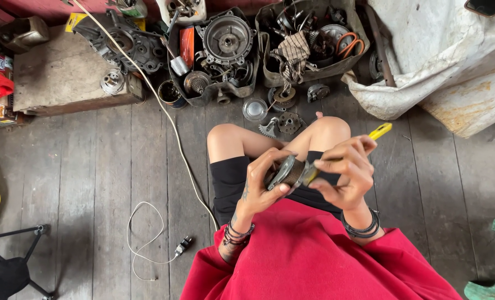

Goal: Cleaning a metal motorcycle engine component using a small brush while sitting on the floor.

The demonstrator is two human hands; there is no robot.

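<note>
My left hand (262,183) grips a round grey metal engine part (287,170), a drum-like piece with a ribbed side, held over my lap. My right hand (347,175) holds a yellow-handled tool (379,131) whose handle sticks up to the right. Its working end meets the metal part between my hands, and my fingers hide the tip. Both wrists wear dark bracelets. My bare knees and black shorts are below the hands, with a red shirt at the bottom.
Trays of greasy engine parts (225,44) and a sack of parts (308,39) lie on the wooden floor ahead. Small gears (288,122) and a round cap (255,109) sit near my knees. A white cable (164,111) runs left. A white tarp (447,61) lies at right.
</note>
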